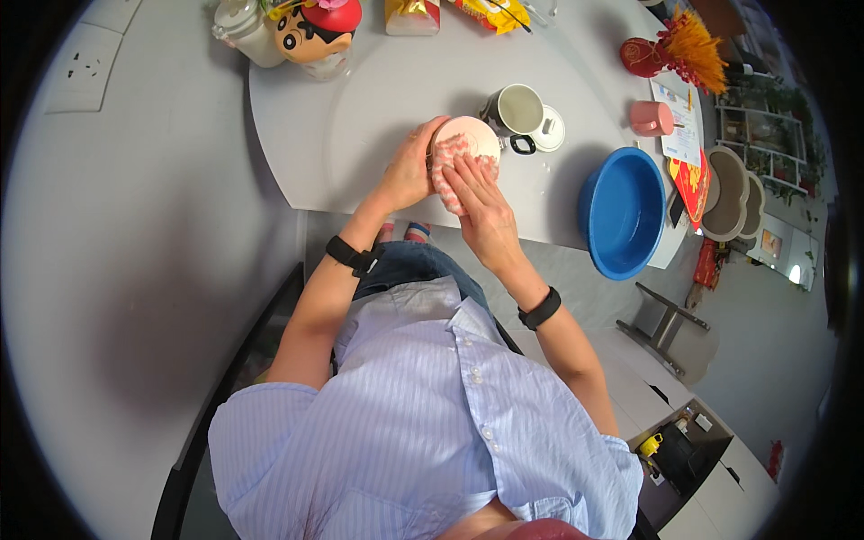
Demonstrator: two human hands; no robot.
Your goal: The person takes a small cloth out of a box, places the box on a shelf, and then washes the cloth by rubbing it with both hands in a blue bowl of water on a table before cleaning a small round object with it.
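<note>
My left hand (410, 165) grips the side of a round container with a pale pink lid (470, 129), held above the table's front part. With spread fingertips my right hand (484, 202) presses a pink-and-white striped cloth (447, 165) against the lid. Just beyond the container stands a dark mug with a pale inside (520, 109) and a black handle. A white lid with a knob (549, 128) lies beside that mug. To the right, a blue plastic basin (624, 212) sits at the table's front edge.
A cartoon-head figure (307, 37) and a lidded white jar (246, 30) stand at the table's back left. Snack packets (496, 13) lie at the back. A pink mug (651, 118), papers (678, 131) and a red vase (641, 57) are at the right. A wall borders the left.
</note>
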